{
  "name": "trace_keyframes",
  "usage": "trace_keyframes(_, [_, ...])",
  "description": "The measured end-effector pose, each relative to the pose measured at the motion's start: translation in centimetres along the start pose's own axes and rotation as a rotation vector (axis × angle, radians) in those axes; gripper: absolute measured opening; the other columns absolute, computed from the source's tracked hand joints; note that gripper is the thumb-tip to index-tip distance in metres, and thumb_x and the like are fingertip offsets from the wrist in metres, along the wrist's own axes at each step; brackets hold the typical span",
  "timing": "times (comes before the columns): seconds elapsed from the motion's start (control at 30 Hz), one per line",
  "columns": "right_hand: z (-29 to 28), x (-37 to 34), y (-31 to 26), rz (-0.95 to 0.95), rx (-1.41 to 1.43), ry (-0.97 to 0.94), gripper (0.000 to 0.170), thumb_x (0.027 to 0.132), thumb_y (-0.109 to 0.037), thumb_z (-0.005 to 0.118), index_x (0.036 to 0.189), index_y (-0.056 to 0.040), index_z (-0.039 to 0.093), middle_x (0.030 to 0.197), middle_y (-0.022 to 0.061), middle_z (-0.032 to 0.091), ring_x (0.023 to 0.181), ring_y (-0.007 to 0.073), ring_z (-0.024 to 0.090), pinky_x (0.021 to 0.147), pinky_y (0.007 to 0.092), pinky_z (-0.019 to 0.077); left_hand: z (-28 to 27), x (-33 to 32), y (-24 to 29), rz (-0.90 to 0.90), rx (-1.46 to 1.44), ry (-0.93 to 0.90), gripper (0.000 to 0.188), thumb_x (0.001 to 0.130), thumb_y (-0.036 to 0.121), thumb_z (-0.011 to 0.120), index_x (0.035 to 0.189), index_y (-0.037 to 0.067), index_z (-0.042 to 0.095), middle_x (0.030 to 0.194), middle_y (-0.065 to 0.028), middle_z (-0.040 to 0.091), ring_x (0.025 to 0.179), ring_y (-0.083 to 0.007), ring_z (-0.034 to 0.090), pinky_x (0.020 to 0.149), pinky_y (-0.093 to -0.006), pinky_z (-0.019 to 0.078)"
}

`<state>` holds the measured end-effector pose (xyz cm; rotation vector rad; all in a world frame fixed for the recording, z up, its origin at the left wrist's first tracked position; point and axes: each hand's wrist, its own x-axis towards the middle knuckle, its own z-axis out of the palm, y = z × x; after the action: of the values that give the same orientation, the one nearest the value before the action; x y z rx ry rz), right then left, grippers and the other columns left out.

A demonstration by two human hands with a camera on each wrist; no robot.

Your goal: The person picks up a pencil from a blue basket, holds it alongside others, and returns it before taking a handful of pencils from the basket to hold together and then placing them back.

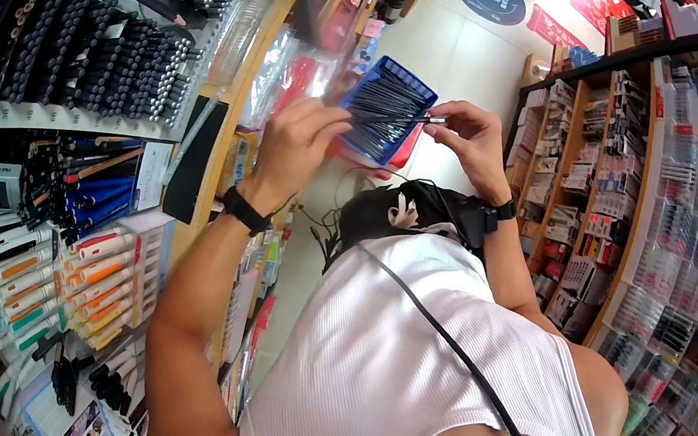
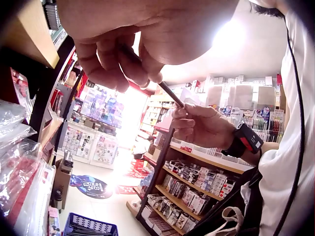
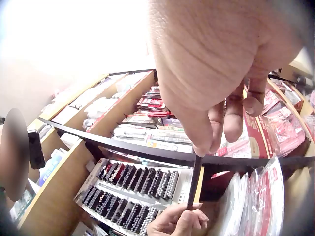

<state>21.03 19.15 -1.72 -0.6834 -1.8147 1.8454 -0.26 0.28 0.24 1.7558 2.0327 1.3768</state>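
Observation:
A slim dark pencil (image 2: 171,93) spans the gap between both hands. The left hand (image 1: 297,148) pinches one end between thumb and fingers, and the right hand (image 1: 472,145) pinches the other near a pale tip. In the head view, the pencil overlaps a blue basket (image 1: 412,76) filled with many similar dark pencils (image 1: 384,100). From the right wrist view, the pencil stands nearly upright, with the right hand (image 3: 216,73) above and the left hand (image 3: 174,221) below. The left wrist view catches only the basket's top (image 2: 93,219) at the lower edge.
A rack of dark pencils (image 1: 69,57) stands at upper left, above rows of coloured markers (image 1: 104,284). Plastic-wrapped packs (image 1: 295,69) lie beside the basket. Shelves of small boxed goods (image 1: 585,176) line the right. A black bag (image 1: 367,215) hangs before the person's body.

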Motion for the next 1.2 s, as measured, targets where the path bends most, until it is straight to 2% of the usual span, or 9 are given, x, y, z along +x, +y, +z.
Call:
trace_keyframes(0.17, [-0.5, -0.3, -0.6, -0.054, -0.071, 0.019, 0.012, 0.088, 0.000, 0.070, 0.100, 0.0028, 0.071, 0.093, 0.0052, 0.069, 0.080, 0.0121, 0.063, 0.070, 0.0245, 0.0494, 0.1, -0.3, -0.8, 0.056, 0.036, 0.001, 0.013, 0.081, 0.007, 0.074, 0.094, 0.004, 0.073, 0.085, -0.0111, 0.068, 0.081, -0.0280, 0.065, 0.071, -0.0381, 0.0520])
trace_keyframes(0.27, [-0.2, 0.2, -0.1, -0.074, -0.007, 0.049, 0.015, 0.091, -0.003, 0.067, 0.103, 0.0068, 0.069, 0.085, 0.0082, 0.068, 0.075, 0.0134, 0.061, 0.069, 0.0260, 0.0481, 0.1, -0.5, -2.0, 0.151, 0.045, 0.035, 0.013, 0.084, 0.012, 0.071, 0.091, 0.002, 0.070, 0.082, -0.0104, 0.063, 0.077, -0.0284, 0.062, 0.069, -0.0397, 0.0501])
trace_keyframes(0.3, [1.1, 1.4, -0.6, -0.090, -0.028, -0.010, 0.015, 0.093, -0.004, 0.065, 0.103, 0.0069, 0.068, 0.086, 0.0094, 0.068, 0.073, 0.0137, 0.060, 0.069, 0.0264, 0.0476, -1.3, -1.1, -2.0, 0.067, 0.070, 0.063, 0.012, 0.084, 0.012, 0.072, 0.091, 0.003, 0.070, 0.081, -0.0093, 0.063, 0.077, -0.0273, 0.062, 0.068, -0.0385, 0.0499])
trace_keyframes(0.5, [-0.1, 0.5, -0.5, -0.114, -0.019, 0.009, 0.012, 0.095, -0.003, 0.063, 0.101, 0.0052, 0.069, 0.087, 0.0109, 0.069, 0.073, 0.0130, 0.057, 0.070, 0.0259, 0.0457, -0.8, -0.2, -0.6, 0.035, 0.001, 0.074, 0.014, 0.085, 0.014, 0.075, 0.092, 0.002, 0.071, 0.084, -0.0079, 0.067, 0.079, -0.0215, 0.065, 0.069, -0.0349, 0.0513])
trace_keyframes(0.57, [0.1, 0.6, -1.2, -0.126, -0.058, 0.020, 0.013, 0.095, -0.004, 0.065, 0.102, 0.0054, 0.070, 0.088, 0.0116, 0.070, 0.073, 0.0126, 0.057, 0.069, 0.0258, 0.0457, -1.4, 0.1, -0.1, -0.310, -0.306, 0.074, 0.014, 0.086, 0.013, 0.076, 0.093, 0.002, 0.071, 0.087, -0.0055, 0.071, 0.077, -0.0141, 0.066, 0.066, -0.0305, 0.0516])
trace_keyframes(0.63, [-0.1, 0.7, -1.4, -0.157, -0.059, 0.055, 0.013, 0.095, -0.003, 0.065, 0.103, 0.0051, 0.070, 0.089, 0.0118, 0.072, 0.074, 0.0121, 0.058, 0.069, 0.0253, 0.0463, -0.9, 0.3, -1.3, -0.229, -0.380, 0.177, 0.015, 0.088, 0.012, 0.076, 0.095, 0.001, 0.071, 0.085, -0.0034, 0.072, 0.074, -0.0087, 0.064, 0.064, -0.0261, 0.0506])
trace_keyframes(0.73, [-0.8, 1.3, -1.9, -0.221, -0.053, 0.123, 0.013, 0.094, -0.003, 0.066, 0.104, 0.0051, 0.070, 0.091, 0.0122, 0.073, 0.074, 0.0116, 0.058, 0.069, 0.0246, 0.0464, -2.0, 0.8, -0.7, -0.543, -0.774, 0.101, 0.022, 0.089, 0.013, 0.076, 0.104, -0.001, 0.066, 0.085, -0.0032, 0.069, 0.078, -0.0072, 0.062, 0.067, -0.0249, 0.0499])
trace_keyframes(0.87, [-0.6, 2.0, -4.2, -0.322, -0.040, 0.169, 0.015, 0.094, -0.003, 0.066, 0.105, 0.0066, 0.070, 0.093, 0.0126, 0.073, 0.071, 0.0114, 0.057, 0.066, 0.0237, 0.0456, -0.9, 0.5, -1.5, -0.403, -0.733, 0.029, 0.035, 0.086, 0.015, 0.081, 0.112, 0.001, 0.063, 0.081, 0.0005, 0.064, 0.078, -0.0049, 0.058, 0.070, -0.0210, 0.0471])
trace_keyframes(1.2, [4.9, 4.9, -9.0, -0.502, -0.086, -0.006, 0.012, 0.092, 0.003, 0.067, 0.103, 0.0074, 0.071, 0.095, 0.0114, 0.073, 0.075, 0.0114, 0.063, 0.066, 0.0217, 0.0497, -1.2, 0.4, -0.7, -0.372, -0.490, -0.117, 0.026, 0.085, 0.019, 0.080, 0.102, 0.003, 0.069, 0.081, 0.0008, 0.066, 0.074, -0.0046, 0.060, 0.066, -0.0218, 0.0480])
